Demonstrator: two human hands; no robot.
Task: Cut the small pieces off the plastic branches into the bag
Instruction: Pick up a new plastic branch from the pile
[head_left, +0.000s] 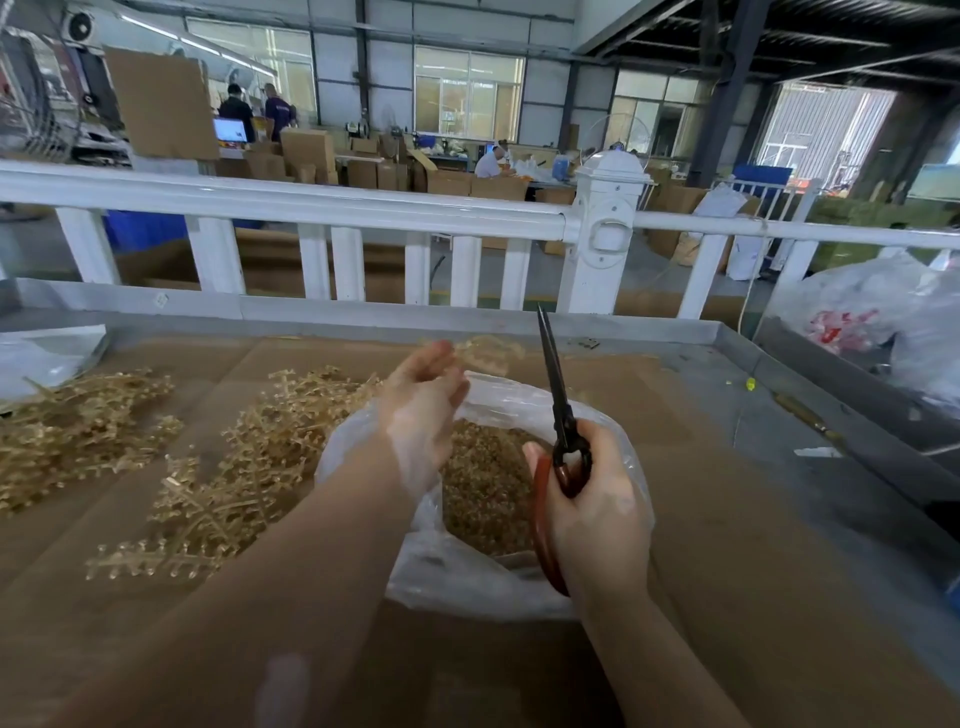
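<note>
Plastic branch (488, 353): blurred, at the left hand's fingertips, above the far rim of the bag (457, 571); its long axis seems to run left-right, tip pointing right. Hold unclear. Left hand (423, 410): fingers fairly straight, nearer the branch. Right hand (597, 514): curled round the red handles of the scissors (558, 415), blades together, pointing up and away, just right of the branch. Judgement: blades must tilt left to meet it. Spare branches (249, 457) lie left on the table (727, 519).

On the table (727, 467), the bag (467, 582) sits centre; plastic branches (249, 457) lie left; a fence (311, 208) stands behind.
</note>
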